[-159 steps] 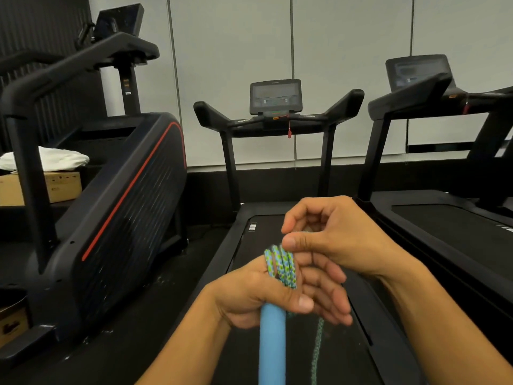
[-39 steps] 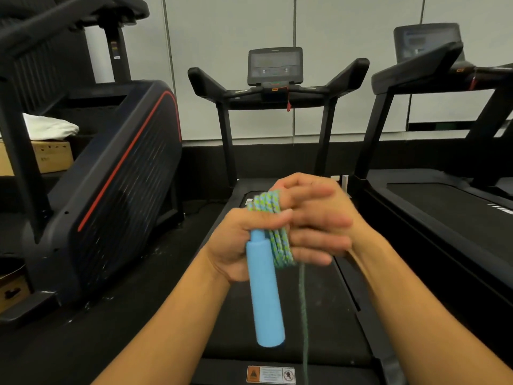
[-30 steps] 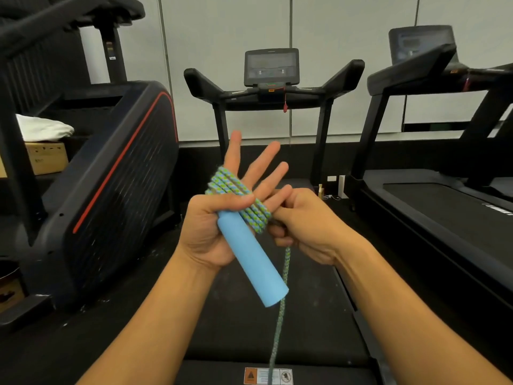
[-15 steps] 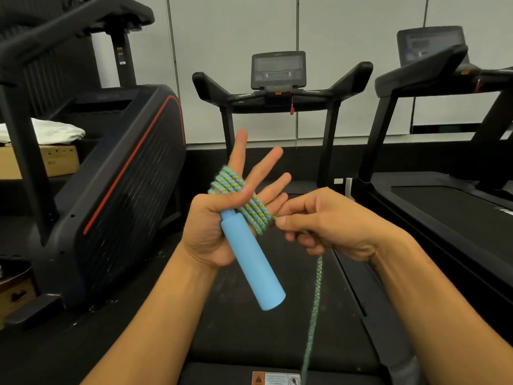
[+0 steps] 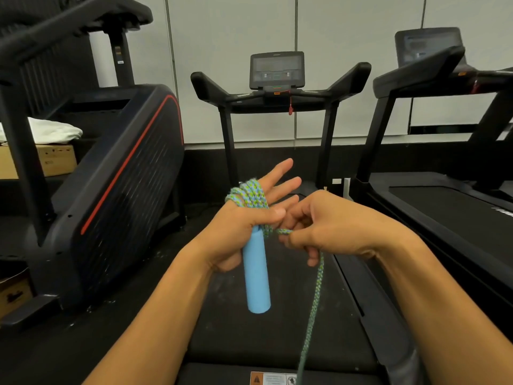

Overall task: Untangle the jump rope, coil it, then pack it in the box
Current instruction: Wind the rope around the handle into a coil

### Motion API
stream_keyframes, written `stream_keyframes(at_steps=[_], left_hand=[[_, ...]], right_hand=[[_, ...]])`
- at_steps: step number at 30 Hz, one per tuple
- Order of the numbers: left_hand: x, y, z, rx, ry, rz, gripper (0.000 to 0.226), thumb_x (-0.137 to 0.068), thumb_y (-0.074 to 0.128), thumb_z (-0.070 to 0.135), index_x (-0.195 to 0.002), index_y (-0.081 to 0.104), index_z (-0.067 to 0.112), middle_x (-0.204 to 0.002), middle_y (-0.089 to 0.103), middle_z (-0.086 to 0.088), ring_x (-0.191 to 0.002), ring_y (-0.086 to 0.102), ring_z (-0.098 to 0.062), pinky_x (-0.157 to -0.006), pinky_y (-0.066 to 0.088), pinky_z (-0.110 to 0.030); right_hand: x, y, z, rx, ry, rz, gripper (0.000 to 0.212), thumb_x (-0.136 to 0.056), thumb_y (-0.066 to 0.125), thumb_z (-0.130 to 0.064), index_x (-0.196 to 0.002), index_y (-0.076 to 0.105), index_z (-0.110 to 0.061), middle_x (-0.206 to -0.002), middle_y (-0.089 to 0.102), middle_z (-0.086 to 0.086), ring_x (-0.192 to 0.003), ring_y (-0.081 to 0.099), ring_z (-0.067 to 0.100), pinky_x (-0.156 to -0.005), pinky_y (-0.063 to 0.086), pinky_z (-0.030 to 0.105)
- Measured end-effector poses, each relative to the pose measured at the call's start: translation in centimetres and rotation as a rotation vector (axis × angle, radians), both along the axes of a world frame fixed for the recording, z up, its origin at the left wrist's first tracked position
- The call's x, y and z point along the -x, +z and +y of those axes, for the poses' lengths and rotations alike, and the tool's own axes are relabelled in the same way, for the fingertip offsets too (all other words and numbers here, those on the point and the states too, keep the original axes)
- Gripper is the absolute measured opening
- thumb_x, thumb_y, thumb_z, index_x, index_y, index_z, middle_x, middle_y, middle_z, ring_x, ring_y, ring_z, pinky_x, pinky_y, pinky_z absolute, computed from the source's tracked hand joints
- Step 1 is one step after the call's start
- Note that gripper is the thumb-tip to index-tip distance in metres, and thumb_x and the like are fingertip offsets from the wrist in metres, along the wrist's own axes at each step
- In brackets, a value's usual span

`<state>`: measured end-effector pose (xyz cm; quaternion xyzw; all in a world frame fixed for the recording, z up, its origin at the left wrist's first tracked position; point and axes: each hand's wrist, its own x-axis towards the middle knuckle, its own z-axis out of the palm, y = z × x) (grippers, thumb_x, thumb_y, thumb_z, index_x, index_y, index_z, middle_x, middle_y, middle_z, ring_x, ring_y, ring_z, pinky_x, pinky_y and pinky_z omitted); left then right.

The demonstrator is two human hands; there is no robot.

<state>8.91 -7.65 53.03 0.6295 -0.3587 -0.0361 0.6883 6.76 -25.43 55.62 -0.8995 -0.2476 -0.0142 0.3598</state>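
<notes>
My left hand [image 5: 236, 229] holds the jump rope's light blue foam handle [image 5: 256, 273], thumb pressed across its top, the other fingers straight and spread. Several turns of green-and-blue braided rope [image 5: 248, 194] are wound round that hand's palm and fingers. My right hand [image 5: 330, 223] sits just to the right and pinches the rope where it leaves the coil. The free length of rope [image 5: 315, 304] hangs from that hand down past the frame's bottom edge. A cardboard box [image 5: 41, 161] stands at the far left, a white cloth on top.
I stand at the foot of a black treadmill [image 5: 277, 87], its belt under my hands. Another treadmill [image 5: 444, 190] lies to the right. A black machine with a red stripe [image 5: 116, 190] fills the left. A second cardboard box [image 5: 14, 295] is at the lower left edge.
My right hand has carried the rope round my left hand again and now pinches it close beside the left thumb. The blue handle has swung from tilted to nearly upright.
</notes>
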Motion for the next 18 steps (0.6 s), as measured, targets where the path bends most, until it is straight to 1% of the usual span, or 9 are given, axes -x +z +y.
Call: stream_keyframes(at_steps=[2, 4, 7, 8, 11, 13, 14, 16, 18], left_hand=[[-0.1, 0.1, -0.1, 0.007, 0.061, -0.027, 0.068, -0.088, 0.053, 0.012, -0.146, 0.04, 0.046, -0.151, 0.052, 0.006, -0.136, 0.053, -0.015, -0.116, 0.04, -0.039], [0.1, 0.5, 0.2, -0.041, 0.198, -0.157, 0.063, -0.095, 0.051, 0.013, -0.142, 0.038, 0.052, -0.148, 0.052, 0.013, -0.139, 0.049, -0.009, -0.119, 0.036, -0.036], [0.5, 1.2, 1.1, -0.249, 0.381, -0.462, 0.063, -0.096, 0.045, 0.01, -0.145, 0.034, 0.047, -0.151, 0.048, 0.015, -0.144, 0.037, 0.002, -0.123, 0.027, -0.031], [0.4, 1.3, 1.5, -0.297, 0.399, -0.488, 0.062, -0.094, 0.044, 0.012, -0.147, 0.036, 0.043, -0.152, 0.049, 0.013, -0.143, 0.038, 0.003, -0.123, 0.027, -0.031], [0.6, 1.2, 2.0, -0.255, 0.263, -0.28, 0.051, -0.094, 0.046, 0.017, -0.145, 0.051, 0.025, -0.14, 0.062, 0.002, -0.135, 0.053, -0.01, -0.118, 0.037, -0.034], [0.8, 0.8, 1.8, -0.187, 0.148, -0.107, 0.037, -0.094, 0.049, 0.02, -0.125, 0.067, 0.016, -0.125, 0.071, -0.014, -0.121, 0.066, -0.027, -0.11, 0.046, -0.043], [0.9, 0.6, 1.6, -0.177, 0.09, -0.031, 0.032, -0.094, 0.05, 0.021, -0.117, 0.07, 0.011, -0.119, 0.072, -0.021, -0.115, 0.068, -0.035, -0.106, 0.049, -0.049], [1.1, 0.3, 1.0, -0.208, -0.014, 0.056, 0.031, -0.093, 0.052, 0.02, -0.113, 0.067, 0.001, -0.115, 0.07, -0.031, -0.11, 0.068, -0.045, -0.1, 0.052, -0.055], [1.2, 0.1, 0.6, -0.222, -0.107, 0.089, 0.03, -0.093, 0.052, 0.014, -0.114, 0.064, -0.004, -0.113, 0.069, -0.034, -0.106, 0.068, -0.046, -0.093, 0.055, -0.053]], right_hand=[[0.4, 0.0, 0.2, 0.006, 0.033, 0.025, 0.008, -0.087, 0.065, -0.007, -0.092, 0.071, -0.009, -0.075, 0.068, 0.011, -0.056, 0.069, 0.022, -0.062, 0.057, 0.031], [0.6, 0.0, 0.7, -0.015, 0.072, 0.052, 0.015, -0.089, 0.061, -0.002, -0.098, 0.069, -0.01, -0.073, 0.064, 0.012, -0.052, 0.066, 0.019, -0.053, 0.054, 0.027], [1.1, 0.7, 0.7, -0.178, 0.092, 0.022, 0.008, -0.089, 0.064, -0.001, -0.093, 0.071, -0.004, -0.064, 0.059, 0.006, -0.042, 0.049, 0.011, -0.039, 0.045, 0.022], [1.2, 1.1, 0.5, -0.233, 0.082, -0.009, 0.005, -0.089, 0.067, -0.006, -0.089, 0.072, -0.005, -0.061, 0.059, 0.003, -0.041, 0.044, 0.01, -0.037, 0.04, 0.021], [1.3, 2.1, -0.6, -0.239, 0.009, -0.213, 0.014, -0.092, 0.068, -0.023, -0.082, 0.075, -0.015, -0.06, 0.064, -0.002, -0.044, 0.046, 0.003, -0.044, 0.037, 0.018], [1.2, 2.0, -0.6, -0.174, -0.031, -0.375, 0.013, -0.092, 0.068, -0.027, -0.084, 0.076, -0.021, -0.067, 0.07, -0.003, -0.058, 0.059, 0.002, -0.058, 0.047, 0.025], [1.2, 1.9, -0.4, -0.145, -0.041, -0.433, 0.011, -0.091, 0.068, -0.028, -0.085, 0.077, -0.023, -0.069, 0.072, -0.004, -0.065, 0.063, 0.004, -0.065, 0.051, 0.029], [1.3, 1.7, 0.0, -0.107, -0.035, -0.498, 0.01, -0.089, 0.07, -0.029, -0.083, 0.076, -0.024, -0.067, 0.071, -0.008, -0.066, 0.065, 0.003, -0.066, 0.051, 0.025], [1.7, 1.9, 0.2, -0.117, 0.002, -0.516, 0.008, -0.087, 0.073, -0.028, -0.08, 0.075, -0.025, -0.062, 0.067, -0.015, -0.061, 0.063, -0.001, -0.061, 0.048, 0.019]])
